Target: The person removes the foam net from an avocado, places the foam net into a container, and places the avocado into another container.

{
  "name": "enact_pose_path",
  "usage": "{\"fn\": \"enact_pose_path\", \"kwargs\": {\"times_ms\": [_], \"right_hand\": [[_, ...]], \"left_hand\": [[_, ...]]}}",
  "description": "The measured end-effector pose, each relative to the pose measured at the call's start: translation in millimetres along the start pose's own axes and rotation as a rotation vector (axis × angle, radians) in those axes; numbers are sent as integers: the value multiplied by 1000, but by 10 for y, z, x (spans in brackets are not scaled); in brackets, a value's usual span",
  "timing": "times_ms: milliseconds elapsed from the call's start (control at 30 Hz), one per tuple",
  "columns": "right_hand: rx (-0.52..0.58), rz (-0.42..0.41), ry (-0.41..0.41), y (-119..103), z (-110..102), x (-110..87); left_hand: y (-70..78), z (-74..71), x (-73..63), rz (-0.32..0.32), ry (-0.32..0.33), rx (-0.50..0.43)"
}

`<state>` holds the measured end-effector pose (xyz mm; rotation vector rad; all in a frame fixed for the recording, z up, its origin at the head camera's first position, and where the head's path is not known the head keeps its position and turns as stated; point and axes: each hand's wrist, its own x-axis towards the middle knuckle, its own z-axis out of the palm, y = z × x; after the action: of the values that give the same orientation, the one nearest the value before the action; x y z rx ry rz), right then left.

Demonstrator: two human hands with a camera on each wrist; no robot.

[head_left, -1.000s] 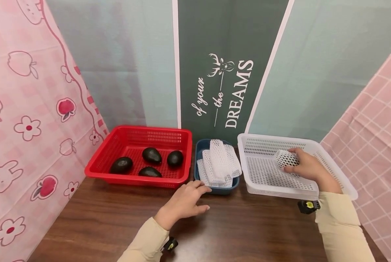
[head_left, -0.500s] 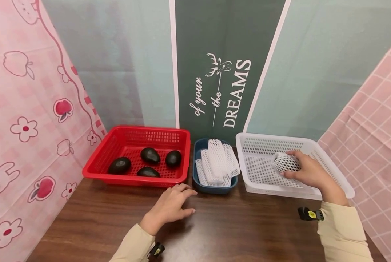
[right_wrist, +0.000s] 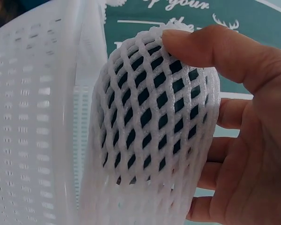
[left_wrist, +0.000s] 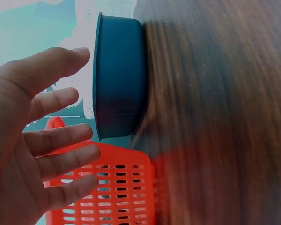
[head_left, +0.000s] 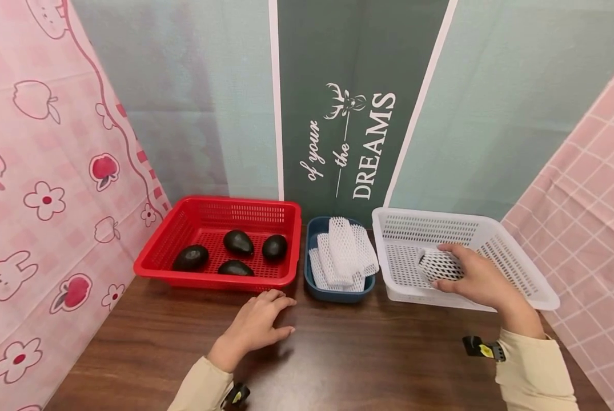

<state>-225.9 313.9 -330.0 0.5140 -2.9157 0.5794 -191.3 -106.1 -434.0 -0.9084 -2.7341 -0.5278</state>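
Note:
My right hand (head_left: 478,278) grips an avocado in a white foam net sleeve (head_left: 440,265) inside the white basket (head_left: 414,294). In the right wrist view the thumb lies over the net sleeve (right_wrist: 150,108) and the fingers curl round its far side; dark skin shows through the mesh. My left hand (head_left: 255,325) hovers over the table in front of the red basket (head_left: 214,281), its fingers relaxed and holding nothing. Several bare avocados (head_left: 238,242) lie in the red basket. Between the baskets, a blue bin (head_left: 337,295) holds a pile of white foam net sleeves (head_left: 344,251).
The baskets and bin stand in a row at the back of the brown wooden table (head_left: 368,354). A green curtain (head_left: 224,114) with white lettering hangs behind them. Pink patterned cloth (head_left: 55,228) borders the left side and pink checked cloth (head_left: 600,228) the right.
The right hand has shifted slightly left and lower in the white basket with the netted avocado. My left hand has drawn back leftward, away from the blue bin.

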Motion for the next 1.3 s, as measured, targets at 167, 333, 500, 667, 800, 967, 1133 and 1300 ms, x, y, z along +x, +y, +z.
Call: {"fn": "enact_pose_path", "kwargs": {"times_ms": [167,333,500,667,800,967,1133,1300], "right_hand": [[20,-48,22,-69,111,-47],[23,-94,81,-120,221,-97],[33,-114,94,-176,261,-114],[40,-110,91,-244,289,-124],[61,-111,83,-315,322,-119],[73,-140,66,-431,403,-107],[49,-159,75,-550,484,-96],[66,-170,59,-661,535,-85]], "left_hand": [[-31,26,-73,1,4,8],[-57,43,-125,6,12,-1],[-107,32,-168,-9,18,-10],[-142,13,-188,-10,23,0],[-155,0,-199,-20,22,-5],[-168,-4,-208,-21,17,-13],[-192,-16,-237,-23,21,-17],[-217,-19,-262,-29,17,-16]]}}
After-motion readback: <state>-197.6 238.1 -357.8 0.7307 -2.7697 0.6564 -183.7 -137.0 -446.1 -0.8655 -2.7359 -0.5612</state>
